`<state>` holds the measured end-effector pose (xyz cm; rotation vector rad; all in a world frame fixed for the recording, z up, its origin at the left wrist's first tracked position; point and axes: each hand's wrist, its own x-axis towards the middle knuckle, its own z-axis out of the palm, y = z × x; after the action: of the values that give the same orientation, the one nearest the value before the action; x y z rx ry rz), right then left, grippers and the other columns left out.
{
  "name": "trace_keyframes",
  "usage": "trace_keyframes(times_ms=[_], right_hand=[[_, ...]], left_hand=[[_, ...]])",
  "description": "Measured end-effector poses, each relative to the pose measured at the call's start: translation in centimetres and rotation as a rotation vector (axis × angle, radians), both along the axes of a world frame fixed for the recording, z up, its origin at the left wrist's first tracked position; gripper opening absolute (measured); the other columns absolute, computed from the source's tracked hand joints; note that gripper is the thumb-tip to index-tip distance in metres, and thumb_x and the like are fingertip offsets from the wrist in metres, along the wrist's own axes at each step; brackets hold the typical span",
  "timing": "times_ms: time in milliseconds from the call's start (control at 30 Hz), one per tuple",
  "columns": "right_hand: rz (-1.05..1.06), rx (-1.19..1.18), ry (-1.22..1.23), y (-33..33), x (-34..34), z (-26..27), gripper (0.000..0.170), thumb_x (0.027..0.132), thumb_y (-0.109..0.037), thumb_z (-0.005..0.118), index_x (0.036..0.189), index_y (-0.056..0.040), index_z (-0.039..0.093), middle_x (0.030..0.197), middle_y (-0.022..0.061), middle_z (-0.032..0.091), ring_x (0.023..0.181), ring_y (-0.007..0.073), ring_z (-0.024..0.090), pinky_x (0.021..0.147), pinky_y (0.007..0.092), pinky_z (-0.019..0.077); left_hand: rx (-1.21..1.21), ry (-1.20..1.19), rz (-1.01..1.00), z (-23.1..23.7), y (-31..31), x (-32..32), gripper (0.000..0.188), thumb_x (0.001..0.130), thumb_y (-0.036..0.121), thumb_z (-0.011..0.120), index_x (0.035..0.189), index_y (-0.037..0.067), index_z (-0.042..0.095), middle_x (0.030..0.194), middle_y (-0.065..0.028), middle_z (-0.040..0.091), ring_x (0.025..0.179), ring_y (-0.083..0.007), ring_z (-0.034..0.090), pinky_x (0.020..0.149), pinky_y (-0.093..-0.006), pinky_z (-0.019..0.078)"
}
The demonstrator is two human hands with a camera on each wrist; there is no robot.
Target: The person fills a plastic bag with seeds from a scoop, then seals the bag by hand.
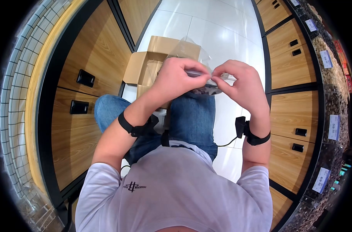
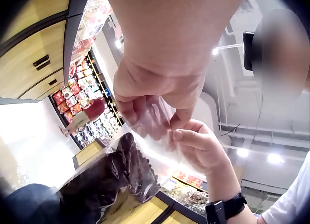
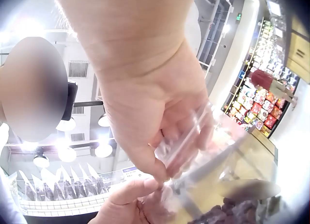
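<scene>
A clear plastic bag (image 2: 135,173) with dark brown, wrinkled-looking pieces inside hangs below both hands. My left hand (image 1: 179,77) pinches the bag's upper edge between thumb and fingers. Right beside it, my right hand (image 1: 238,79) pinches the same edge, and the fingertips of the two hands meet there. In the right wrist view, the film of the bag (image 3: 208,161) stretches across the right fingers, and the dark pieces (image 3: 232,212) lie lower down. Part of the bag is hidden behind the hands in the head view.
An open cardboard box (image 1: 139,67) stands on the white tiled floor (image 1: 222,23) beyond the knees. Wooden cabinets (image 1: 296,69) with black handles line both sides. Price tags (image 1: 334,127) run along the right-hand shelf. Farther off, a person in red (image 2: 92,110) stands near stocked shelves.
</scene>
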<state>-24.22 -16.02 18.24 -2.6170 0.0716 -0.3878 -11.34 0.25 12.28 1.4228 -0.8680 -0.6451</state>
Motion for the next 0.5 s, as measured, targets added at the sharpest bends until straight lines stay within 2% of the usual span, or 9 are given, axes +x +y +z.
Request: trace_keyframes(times_ms=[67,300,500], right_hand=[[0.034,-0.030,-0.034,-0.2,0.0,-0.1,0.009,0.078,-0.014,0.073,0.084,-0.0088,0.071,0.080,0.0065,0.069,0.076,0.0273,0.066,0.068,0.0358,0.0521],[0.081,-0.114,-0.048,-1.4,-0.2,0.5,0.008,0.078,-0.014,0.073,0.084,-0.0095,0.071,0.079,0.0055,0.070,0.075,0.0266,0.065,0.069,0.0358,0.0511],[-0.023,0.037,0.015,-2.9,-1.2,-0.1,0.010,0.079,-0.016,0.074,0.083,-0.0081,0.071,0.080,0.0075,0.069,0.075,0.0279,0.064,0.070,0.0361,0.0497]], left_hand=[[0.037,-0.070,-0.013,0.5,0.1,0.2,0.013,0.082,0.007,0.075,0.092,-0.002,0.075,0.082,-0.0039,0.073,0.077,-0.0085,0.066,0.070,-0.0233,0.0536],[0.053,-0.139,0.008,0.7,0.4,0.5,0.013,0.081,0.008,0.077,0.090,-0.001,0.076,0.083,-0.0048,0.073,0.076,-0.0085,0.066,0.069,-0.0231,0.0532],[0.093,-0.043,0.046,0.1,0.6,0.9,0.014,0.082,0.011,0.078,0.090,0.000,0.076,0.081,-0.0047,0.073,0.074,-0.0079,0.066,0.066,-0.0232,0.0528]])
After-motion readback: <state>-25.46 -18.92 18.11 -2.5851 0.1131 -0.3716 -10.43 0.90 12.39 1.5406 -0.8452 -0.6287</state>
